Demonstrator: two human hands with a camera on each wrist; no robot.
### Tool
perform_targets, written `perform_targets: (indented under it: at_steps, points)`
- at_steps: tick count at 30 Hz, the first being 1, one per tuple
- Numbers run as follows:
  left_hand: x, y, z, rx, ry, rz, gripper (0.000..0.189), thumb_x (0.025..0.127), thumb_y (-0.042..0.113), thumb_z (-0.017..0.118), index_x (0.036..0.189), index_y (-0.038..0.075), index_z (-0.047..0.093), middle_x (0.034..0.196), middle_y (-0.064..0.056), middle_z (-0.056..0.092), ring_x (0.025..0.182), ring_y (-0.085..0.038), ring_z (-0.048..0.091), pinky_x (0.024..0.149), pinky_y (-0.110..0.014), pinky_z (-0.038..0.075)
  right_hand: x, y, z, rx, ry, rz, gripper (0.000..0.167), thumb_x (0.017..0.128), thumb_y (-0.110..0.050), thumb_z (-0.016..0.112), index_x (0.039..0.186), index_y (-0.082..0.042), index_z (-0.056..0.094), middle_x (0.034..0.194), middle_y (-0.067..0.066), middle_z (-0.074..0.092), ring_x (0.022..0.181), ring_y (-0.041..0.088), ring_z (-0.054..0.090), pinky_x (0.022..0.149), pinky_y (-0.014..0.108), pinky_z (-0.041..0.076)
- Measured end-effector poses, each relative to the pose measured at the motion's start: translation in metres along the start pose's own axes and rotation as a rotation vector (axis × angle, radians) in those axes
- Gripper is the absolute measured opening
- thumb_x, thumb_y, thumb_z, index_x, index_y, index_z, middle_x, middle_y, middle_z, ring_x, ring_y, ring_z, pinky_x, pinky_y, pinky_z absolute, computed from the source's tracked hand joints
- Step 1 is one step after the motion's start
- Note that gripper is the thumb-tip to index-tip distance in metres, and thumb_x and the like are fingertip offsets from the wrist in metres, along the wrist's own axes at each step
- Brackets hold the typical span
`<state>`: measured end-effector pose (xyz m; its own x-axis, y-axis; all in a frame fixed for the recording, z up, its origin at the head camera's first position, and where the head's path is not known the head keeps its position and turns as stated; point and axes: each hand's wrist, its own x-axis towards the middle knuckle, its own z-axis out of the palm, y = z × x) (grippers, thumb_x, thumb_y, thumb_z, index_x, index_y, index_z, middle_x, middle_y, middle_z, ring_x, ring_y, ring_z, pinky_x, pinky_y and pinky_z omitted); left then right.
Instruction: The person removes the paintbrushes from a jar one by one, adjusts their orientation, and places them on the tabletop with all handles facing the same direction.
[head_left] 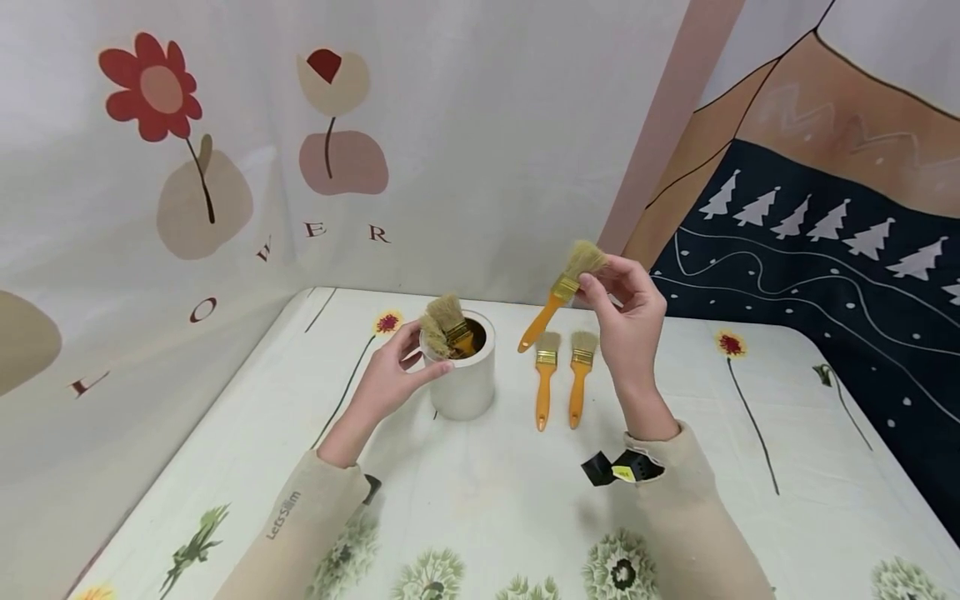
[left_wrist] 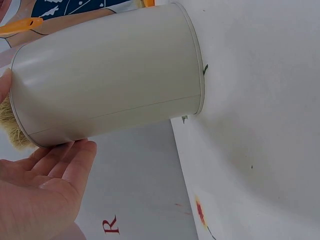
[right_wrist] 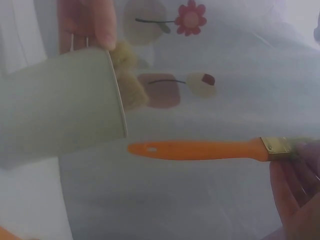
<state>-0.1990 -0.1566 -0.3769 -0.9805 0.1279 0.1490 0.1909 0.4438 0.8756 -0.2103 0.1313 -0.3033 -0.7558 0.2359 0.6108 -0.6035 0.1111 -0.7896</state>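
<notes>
While my left grip (head_left: 386,379) clasps the white canister (head_left: 467,390), my right grip (head_left: 632,315) pinches a brush (head_left: 553,304)

I have it by the bristle end, orange handle slanting down, apart from the canister. Other brushes (head_left: 447,318) lean bristles-up inside; two more brushes (head_left: 543,385) lie side by side on the tabletop (head_left: 495,483).

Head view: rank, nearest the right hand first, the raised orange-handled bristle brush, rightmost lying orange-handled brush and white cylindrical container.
1. Raised brush: in the right hand.
2. Rightmost lying brush: below, slightly left.
3. White container: farther left.
</notes>
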Motion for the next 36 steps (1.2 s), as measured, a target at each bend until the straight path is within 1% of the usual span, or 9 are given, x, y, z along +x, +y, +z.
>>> perform_targets:
  at_steps: [6, 13, 22, 29, 36]
  points:
    - [0.000, 0.000, 0.000, 0.000, -0.001, -0.007, 0.077, 0.087, 0.025, 0.079, 0.150, 0.007, 0.040, 0.148, -0.018, 0.052, 0.139, -0.033, 0.049, 0.115, -0.046, 0.044, 0.003, 0.005, -0.010, -0.037, 0.022, 0.011, 0.030, 0.091, -0.003, 0.070, 0.118, 0.008, 0.062, 0.097, -0.017, 0.066, 0.089, 0.003, 0.069, 0.078, 0.017, 0.061]
    - [0.000, 0.000, 0.000, -0.001, -0.002, -0.003, 0.077, 0.087, 0.025, 0.079, 0.150, 0.007, 0.040, 0.148, -0.017, 0.052, 0.139, -0.033, 0.049, 0.115, -0.046, 0.044, 0.005, 0.018, -0.021, -0.103, 0.032, 0.041, 0.030, 0.093, -0.007, 0.069, 0.118, 0.006, 0.064, 0.095, -0.018, 0.064, 0.086, 0.001, 0.067, 0.078, 0.014, 0.060]
    - [-0.001, 0.001, 0.000, -0.004, -0.004, -0.009, 0.077, 0.087, 0.025, 0.079, 0.150, 0.008, 0.039, 0.149, -0.017, 0.051, 0.140, -0.033, 0.048, 0.116, -0.046, 0.044, 0.007, 0.034, -0.033, -0.110, 0.045, 0.070, 0.029, 0.091, -0.006, 0.070, 0.118, 0.006, 0.065, 0.092, -0.019, 0.065, 0.080, -0.003, 0.068, 0.076, 0.014, 0.060]
    - [0.000, 0.000, 0.000, -0.001, -0.001, -0.004, 0.077, 0.087, 0.024, 0.079, 0.150, 0.007, 0.039, 0.149, -0.019, 0.050, 0.140, -0.034, 0.047, 0.115, -0.047, 0.044, 0.009, 0.043, -0.042, -0.145, 0.053, 0.124, 0.031, 0.092, -0.010, 0.070, 0.119, 0.005, 0.065, 0.090, -0.017, 0.064, 0.082, -0.004, 0.067, 0.074, 0.013, 0.060]
    - [0.000, 0.001, 0.000, -0.001, -0.003, -0.014, 0.077, 0.087, 0.024, 0.079, 0.151, 0.007, 0.039, 0.149, -0.018, 0.050, 0.141, -0.034, 0.047, 0.115, -0.046, 0.044, 0.009, 0.051, -0.049, -0.161, 0.062, 0.175, 0.031, 0.093, -0.010, 0.070, 0.119, 0.006, 0.065, 0.088, -0.016, 0.064, 0.081, -0.003, 0.066, 0.074, 0.013, 0.060]
